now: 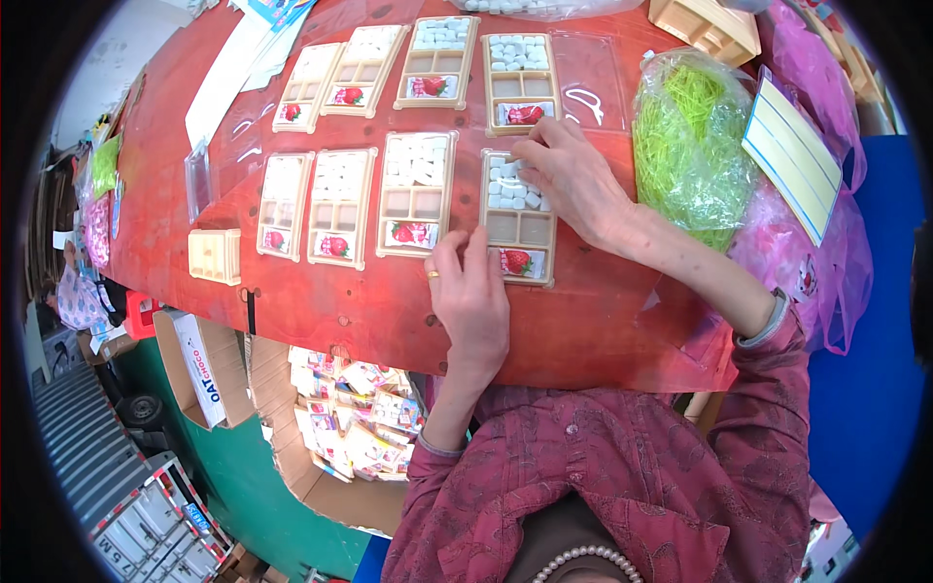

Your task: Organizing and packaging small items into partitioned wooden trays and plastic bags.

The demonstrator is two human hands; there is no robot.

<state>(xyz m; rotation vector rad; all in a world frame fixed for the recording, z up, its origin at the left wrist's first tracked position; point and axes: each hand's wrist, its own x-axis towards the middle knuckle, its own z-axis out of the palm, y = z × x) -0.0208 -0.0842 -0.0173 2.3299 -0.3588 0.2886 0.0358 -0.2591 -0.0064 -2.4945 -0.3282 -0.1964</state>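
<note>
In front of me lies a beige compartment tray (498, 225). White pillow-shaped pieces (507, 185) fill its far section, and a strawberry-printed wrapped sweet (517, 262) sits in its near one. The small middle compartments hold nothing visible. Over the upper right of the white pieces, my right hand (580, 185) has thumb and fingers drawn together; whatever is between them is hidden. My left hand (471, 303) is at the tray's lower left edge, fingers bent and slightly apart, with no object visible in them. Just left stands a similar filled tray (418, 189).
Several more filled trays (340, 199) stand in two rows on the red table (389, 321). A stack of small beige trays (214, 256) is at left. At right are a bag of green shredded filler (685, 136) and pink bags (826, 262). A carton of packets (355, 418) stands below the near edge.
</note>
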